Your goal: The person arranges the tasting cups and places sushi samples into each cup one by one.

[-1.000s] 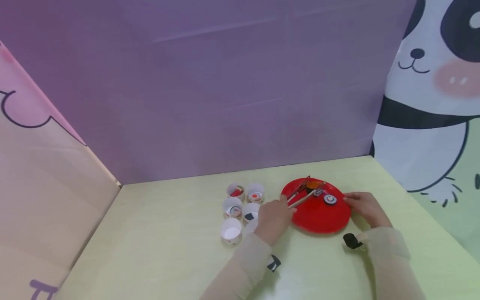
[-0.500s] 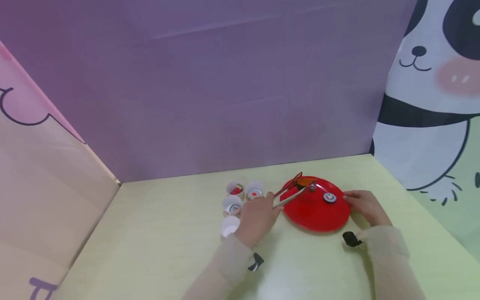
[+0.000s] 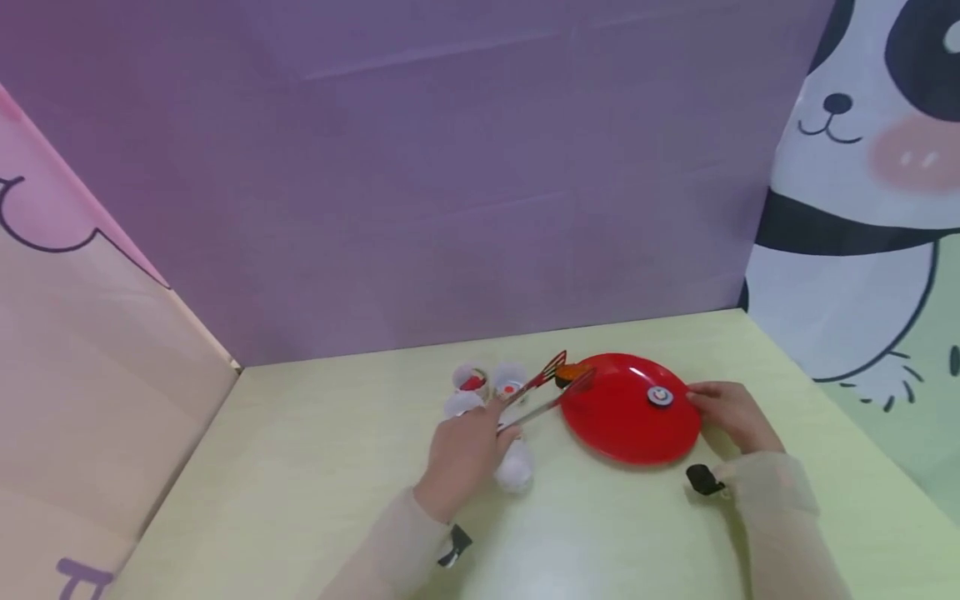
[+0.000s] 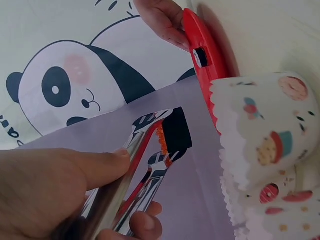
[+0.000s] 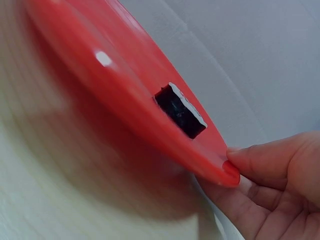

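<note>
My left hand (image 3: 461,454) grips metal tongs (image 3: 534,412). Between the tong tips is a sushi piece (image 4: 177,131) with a black wrapper and orange roe-like topping, raised at the plate's left edge in the head view. My right hand (image 3: 733,415) pinches the right rim of a red plate (image 3: 630,433), thumb on top and fingers underneath in the right wrist view. On the plate near that hand lies a round sushi roll (image 5: 180,110), black-sided with a white face. The left hand and tongs hide part of the cups.
Several white paper cups stand left of the plate. A back cup (image 3: 471,380) has something red in it, and a front cup (image 3: 513,468) stands near the left hand. A printed cup (image 4: 270,125) shows close in the left wrist view. A purple backdrop (image 3: 450,208) rises behind the table.
My left hand has moved left with the tongs and the roe-topped sushi, from over the plate to its left edge, above the cups. The right hand and plate stay put.
</note>
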{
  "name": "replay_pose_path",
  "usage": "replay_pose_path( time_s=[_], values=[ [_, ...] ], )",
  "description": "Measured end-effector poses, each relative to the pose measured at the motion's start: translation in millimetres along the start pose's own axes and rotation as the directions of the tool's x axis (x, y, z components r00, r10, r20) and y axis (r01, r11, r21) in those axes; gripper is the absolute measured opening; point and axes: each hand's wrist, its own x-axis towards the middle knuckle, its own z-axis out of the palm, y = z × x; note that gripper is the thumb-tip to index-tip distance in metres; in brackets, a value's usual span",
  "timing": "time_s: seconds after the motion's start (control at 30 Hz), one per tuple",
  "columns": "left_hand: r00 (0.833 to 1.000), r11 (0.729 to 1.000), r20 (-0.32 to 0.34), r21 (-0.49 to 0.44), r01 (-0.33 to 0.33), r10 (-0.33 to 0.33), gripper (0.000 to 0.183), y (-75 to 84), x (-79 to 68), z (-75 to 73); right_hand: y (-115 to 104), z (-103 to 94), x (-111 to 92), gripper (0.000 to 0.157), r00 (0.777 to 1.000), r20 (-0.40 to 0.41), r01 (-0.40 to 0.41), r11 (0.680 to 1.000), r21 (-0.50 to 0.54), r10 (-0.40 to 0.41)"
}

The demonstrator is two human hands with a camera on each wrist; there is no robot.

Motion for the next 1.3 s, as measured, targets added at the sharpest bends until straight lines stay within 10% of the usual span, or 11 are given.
replay_pose_path(
  time_s=[1.3],
  values=[
    [0.998, 1.000, -0.064, 0.024, 0.006, -0.005, 0.038, -78.0, -66.0, -20.4, -0.9, 1.6, -4.8, 0.058, 0.999, 0.018, 0.035, 0.998, 0.052, -0.036]
  ],
)
